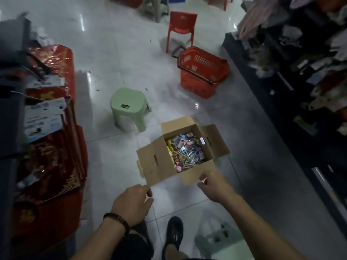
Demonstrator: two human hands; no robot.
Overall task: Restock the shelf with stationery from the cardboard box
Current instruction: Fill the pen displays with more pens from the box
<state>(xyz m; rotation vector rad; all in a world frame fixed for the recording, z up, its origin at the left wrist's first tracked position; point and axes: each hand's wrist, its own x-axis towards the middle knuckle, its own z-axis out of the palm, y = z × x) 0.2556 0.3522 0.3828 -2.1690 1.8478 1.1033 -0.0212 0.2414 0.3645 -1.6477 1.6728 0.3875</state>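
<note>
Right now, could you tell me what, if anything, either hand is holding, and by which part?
Nothing plainly. The left hand hangs empty beside the cardboard box; the right hand has fingers at the near flap, but a pinch cannot be told.

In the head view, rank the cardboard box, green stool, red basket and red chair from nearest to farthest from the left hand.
1. cardboard box, just ahead of the left hand.
2. green stool, farther ahead on the floor.
3. red basket, beyond that, off to the right.
4. red chair, farthest back.
</note>
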